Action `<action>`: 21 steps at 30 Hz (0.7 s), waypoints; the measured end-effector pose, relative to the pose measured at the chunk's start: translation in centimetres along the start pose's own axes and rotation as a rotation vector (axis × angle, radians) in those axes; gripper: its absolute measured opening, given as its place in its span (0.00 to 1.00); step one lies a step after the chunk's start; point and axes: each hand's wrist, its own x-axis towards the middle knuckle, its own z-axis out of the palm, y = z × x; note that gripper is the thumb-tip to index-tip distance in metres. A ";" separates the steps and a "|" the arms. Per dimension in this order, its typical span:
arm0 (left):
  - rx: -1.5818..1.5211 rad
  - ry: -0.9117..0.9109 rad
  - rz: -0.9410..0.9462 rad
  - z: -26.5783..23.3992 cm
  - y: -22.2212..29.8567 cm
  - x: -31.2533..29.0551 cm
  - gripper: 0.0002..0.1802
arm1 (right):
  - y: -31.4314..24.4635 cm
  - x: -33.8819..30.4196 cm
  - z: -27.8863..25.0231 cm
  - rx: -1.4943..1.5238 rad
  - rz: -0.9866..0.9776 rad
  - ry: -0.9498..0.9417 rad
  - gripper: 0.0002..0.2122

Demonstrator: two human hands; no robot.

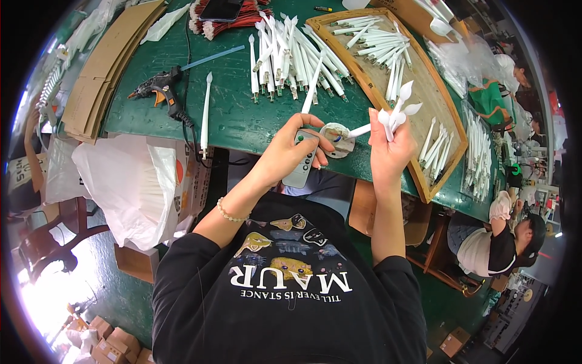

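Note:
My left hand [296, 145] is closed around a slim white remote control [297, 175] with dark round buttons. A white LED candle stick [312, 85] rises just beyond those fingers; whether they grip it too I cannot tell. My right hand [391, 151] is closed on several white LED candles [397, 112], their flame-shaped tips pointing up and out. Between the hands, at the table's edge, is a round whitish piece [342, 145], and one white stick reaches from it to the right hand. A heap of similar candles [291, 54] lies ahead on the green table [230, 85].
A wooden tray [418, 182] holds more candles at the right. On the left lie a glue gun [159, 88], a single candle [207, 109] and stacked cardboard [115, 73]. A phone [221, 9] rests on red wires. Another person [494, 242] sits at the right.

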 end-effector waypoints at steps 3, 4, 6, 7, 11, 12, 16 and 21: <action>0.011 -0.007 0.004 0.0 0.0 0.0 0.16 | -0.1 0.1 0.3 0.014 -0.022 0.011 0.08; 0.010 -0.007 0.004 0.0 0.0 0.1 0.16 | -0.3 0.1 0.4 0.036 -0.021 0.003 0.07; -0.004 -0.006 0.003 -0.1 -0.1 0.1 0.16 | -0.5 0.2 0.5 0.059 -0.021 -0.007 0.07; -0.005 -0.005 0.003 -0.1 -0.1 0.1 0.16 | -0.4 0.2 0.5 0.047 -0.055 -0.003 0.07; -0.003 -0.004 -0.007 -0.1 -0.1 0.1 0.16 | -0.6 0.3 0.6 0.127 -0.052 0.025 0.08; -0.012 -0.007 -0.004 -0.1 -0.1 0.1 0.16 | -0.4 0.2 0.6 0.126 -0.051 0.024 0.08; -0.012 -0.011 0.003 -0.2 -0.2 0.2 0.16 | 0.0 0.3 0.7 0.051 -0.132 -0.002 0.07; -0.001 0.000 0.003 -0.1 -0.2 0.1 0.16 | 0.0 0.4 0.7 0.020 -0.144 -0.040 0.07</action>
